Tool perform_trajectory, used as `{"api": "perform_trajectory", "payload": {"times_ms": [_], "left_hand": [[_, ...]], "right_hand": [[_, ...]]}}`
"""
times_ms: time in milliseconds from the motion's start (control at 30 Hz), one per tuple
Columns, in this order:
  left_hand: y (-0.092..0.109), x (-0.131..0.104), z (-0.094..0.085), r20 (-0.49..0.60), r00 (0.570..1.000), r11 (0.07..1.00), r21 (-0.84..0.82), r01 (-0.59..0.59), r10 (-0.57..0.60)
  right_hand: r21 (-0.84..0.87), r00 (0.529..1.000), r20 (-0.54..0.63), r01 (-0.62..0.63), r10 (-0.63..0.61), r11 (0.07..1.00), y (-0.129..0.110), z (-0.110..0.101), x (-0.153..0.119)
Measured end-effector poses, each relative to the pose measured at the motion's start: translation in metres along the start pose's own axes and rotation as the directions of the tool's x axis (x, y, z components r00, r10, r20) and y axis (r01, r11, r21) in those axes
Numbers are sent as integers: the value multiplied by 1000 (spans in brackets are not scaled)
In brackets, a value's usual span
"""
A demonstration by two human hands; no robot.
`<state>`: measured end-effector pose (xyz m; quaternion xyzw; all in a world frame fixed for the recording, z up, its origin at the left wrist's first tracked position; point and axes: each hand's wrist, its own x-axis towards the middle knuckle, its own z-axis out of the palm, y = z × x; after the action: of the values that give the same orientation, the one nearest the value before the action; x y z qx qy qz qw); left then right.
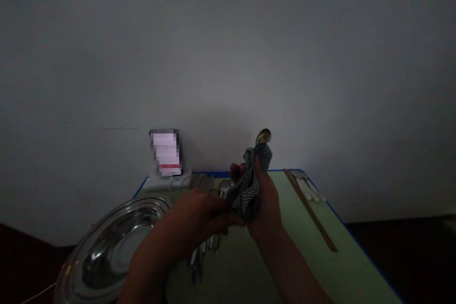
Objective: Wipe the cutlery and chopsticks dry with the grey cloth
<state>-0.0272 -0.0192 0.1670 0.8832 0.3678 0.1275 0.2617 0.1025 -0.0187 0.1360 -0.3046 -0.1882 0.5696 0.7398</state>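
Note:
My right hand (266, 197) is closed around a grey checked cloth (248, 194), which is wrapped about a metal spoon. The shiny bowl of the spoon (264, 136) sticks up out of the cloth's top; its handle is hidden. Lower down, my left hand (204, 211) pinches the bottom of the cloth from the left, its fingertips partly hidden. Both hands are above the pale green table (302, 256). Beneath them lies several pieces of metal cutlery (224, 186), partly covered by my left hand.
At the left stands a large shiny metal basin (103, 251). A lit phone (166, 152) leans near the wall (228, 57) above a white object (164, 183). Long brown chopsticks (310, 211) and white-handled cutlery (309, 190) lie along the table's right side. The table has a blue edge.

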Motion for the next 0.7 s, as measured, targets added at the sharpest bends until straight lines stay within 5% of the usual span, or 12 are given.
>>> {"api": "perform_trajectory", "payload": {"times_ms": [133, 267, 367, 467, 567, 700], "left_hand": [[-10, -6, -10, -98, 993, 997, -26, 66, -68], [-16, -13, -18, -321, 936, 988, -88, 125, -147], [-13, -11, -15, -349, 924, 985, -127, 120, -157], [-11, -5, -9, -278, 954, 993, -66, 100, -115], [-14, -5, -8, -252, 964, 997, -7, 79, -79], [-21, -12, -15, -344, 936, 997, -16, 71, -72]], "right_hand": [[-389, 994, 74, 98, -74, 916, -14, -15, 12], [-797, 906, 421, 342, 52, 498, -40, -31, 16], [-810, 774, 582, 522, 249, 269, -50, -32, 10], [-764, 671, 626, 631, 398, 138, -51, -29, 3], [-758, 648, 600, 647, 468, 76, -56, -29, 0], [-789, 680, 560, 612, 473, 53, -78, -43, -2]]}}
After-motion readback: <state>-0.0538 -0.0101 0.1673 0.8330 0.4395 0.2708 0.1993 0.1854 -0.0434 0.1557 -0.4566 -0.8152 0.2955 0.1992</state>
